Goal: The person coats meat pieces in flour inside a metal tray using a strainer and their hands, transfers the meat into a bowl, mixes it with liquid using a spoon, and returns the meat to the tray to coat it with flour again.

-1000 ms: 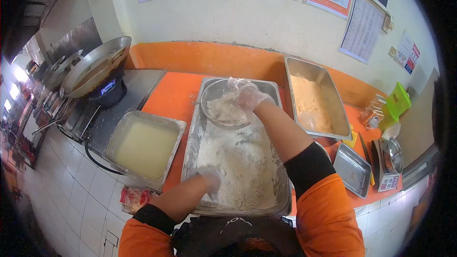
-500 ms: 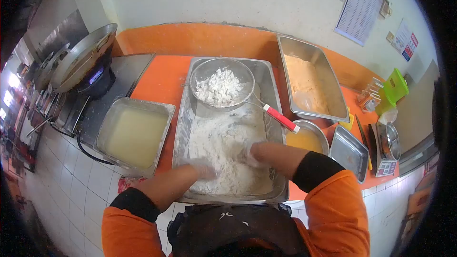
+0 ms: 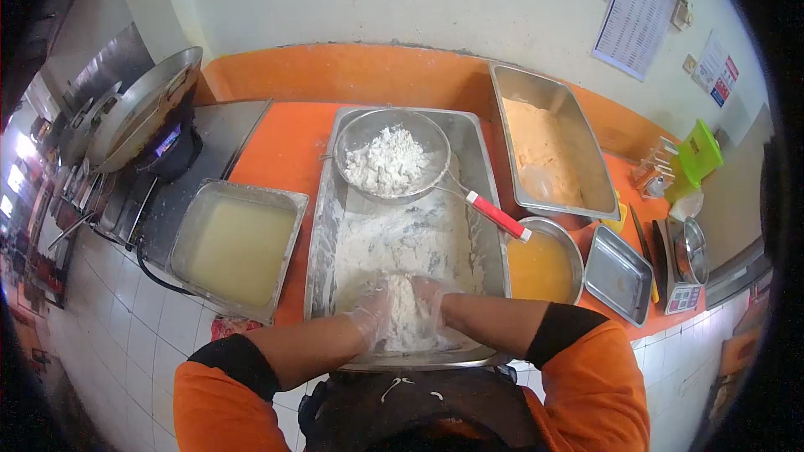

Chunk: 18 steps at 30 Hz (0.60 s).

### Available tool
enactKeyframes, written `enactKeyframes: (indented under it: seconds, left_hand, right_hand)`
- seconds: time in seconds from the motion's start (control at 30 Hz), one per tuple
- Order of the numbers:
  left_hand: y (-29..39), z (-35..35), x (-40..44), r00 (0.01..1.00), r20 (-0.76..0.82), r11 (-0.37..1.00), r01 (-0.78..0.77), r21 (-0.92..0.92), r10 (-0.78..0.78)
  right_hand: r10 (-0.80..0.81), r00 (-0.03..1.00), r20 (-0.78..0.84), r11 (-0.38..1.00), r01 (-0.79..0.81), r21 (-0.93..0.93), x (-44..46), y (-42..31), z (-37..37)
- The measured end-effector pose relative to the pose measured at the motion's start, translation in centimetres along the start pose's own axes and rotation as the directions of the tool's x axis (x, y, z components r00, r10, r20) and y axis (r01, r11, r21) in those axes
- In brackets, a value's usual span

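My left hand (image 3: 374, 308) and my right hand (image 3: 430, 300), both in clear plastic gloves, are down in a deep steel pan (image 3: 316, 264) near its front edge. Between them rises a heap of white flour (image 3: 405, 305), which both hands touch from the sides. Flour covers my fingers, so whether they are spread or closed does not show. Across the back of the pan rests a round wire strainer (image 3: 446, 138) with a red handle (image 3: 497, 216) pointing right. Clumpy white flour (image 3: 389, 161) lies inside the strainer.
To the left stand a pan of cloudy pale liquid (image 3: 239, 243) and a wok (image 3: 146, 109) above a lit burner. On the right are a steel pan of orange powder (image 3: 540, 146), a bowl of orange-yellow liquid (image 3: 538, 264), a small tray (image 3: 618, 276), a knife and a scale (image 3: 682, 297).
Both hands have drawn closer together and toward my body, gathering flour into a heap between them. A barer stretch of pan bottom shows behind. The strainer stays on the pan.
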<state>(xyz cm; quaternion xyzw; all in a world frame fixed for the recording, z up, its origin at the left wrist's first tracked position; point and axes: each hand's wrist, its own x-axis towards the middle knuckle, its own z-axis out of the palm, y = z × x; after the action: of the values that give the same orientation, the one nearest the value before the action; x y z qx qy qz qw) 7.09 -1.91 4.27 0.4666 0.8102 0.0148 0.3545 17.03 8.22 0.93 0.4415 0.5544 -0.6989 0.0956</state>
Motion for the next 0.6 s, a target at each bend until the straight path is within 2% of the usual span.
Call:
enactKeyframes:
  seconds: [0.03,0.07,0.1,0.13,0.23,0.3,0.33,0.43,0.47,0.5,0.53,0.57,0.6]
  left_hand:
    - [0.4,-0.6,0.2,0.990,0.027,0.924,0.140,-0.356,-0.140]
    - [1.6,-2.2,-0.2,0.972,0.045,0.774,0.212,-0.596,-0.232]
    - [2.8,-3.7,-0.6,0.945,0.063,0.560,0.243,-0.792,-0.322]
    - [4.4,-6.2,-1.4,0.920,0.035,0.398,0.202,-0.895,-0.389]
    - [2.6,-7.7,5.2,0.984,-0.076,0.271,-0.029,-0.962,-0.162]
    - [3.3,-11.9,8.1,0.982,-0.188,0.186,-0.182,-0.966,-0.015]
    - [4.0,-13.9,8.3,0.982,-0.186,0.199,-0.189,-0.962,0.034]
    - [5.5,-19.1,9.7,0.975,-0.166,0.196,-0.194,-0.961,0.149]
    - [5.3,-19.5,10.4,0.978,-0.158,0.194,-0.184,-0.964,0.138]
    - [5.1,-19.5,11.3,0.984,-0.147,0.186,-0.164,-0.969,0.098]
    - [4.9,-19.4,12.0,0.988,-0.147,0.204,-0.154,-0.967,0.052]
    - [4.8,-19.3,12.0,0.986,-0.165,0.270,-0.161,-0.949,0.008]
    - [4.7,-18.8,12.1,0.978,-0.207,0.387,-0.179,-0.904,-0.032]
  right_hand:
    - [-0.005,1.000,0.007,1.000,0.005,0.030,-0.2,-0.8,-0.5]
    - [-0.007,1.000,0.015,0.998,0.006,0.060,-0.2,-1.6,-1.0]
    - [-0.079,0.984,0.157,0.922,0.013,0.388,0.2,-2.4,-1.4]
    - [-0.192,0.946,0.262,0.742,-0.035,0.670,1.0,-3.4,-1.9]
    - [-0.418,0.907,0.055,0.682,0.274,0.678,5.8,-7.0,-6.0]
    - [-0.517,0.851,0.087,0.648,0.323,0.690,3.0,-12.4,-6.9]
    - [-0.542,0.819,0.187,0.654,0.272,0.706,-0.9,-15.9,-6.3]
    - [-0.548,0.828,0.119,0.573,0.268,0.775,1.2,-19.8,-7.6]
    - [-0.567,0.824,-0.005,0.769,0.532,0.355,0.9,-20.1,-7.7]
    - [-0.627,0.772,-0.108,0.776,0.607,-0.171,0.6,-20.1,-7.8]
    - [-0.712,0.684,-0.160,0.597,0.469,-0.651,0.4,-20.1,-7.8]
    - [-0.796,0.587,-0.146,0.288,0.156,-0.945,0.3,-20.2,-8.0]
    - [-0.813,0.580,-0.055,0.160,0.132,-0.978,0.7,-20.2,-8.4]
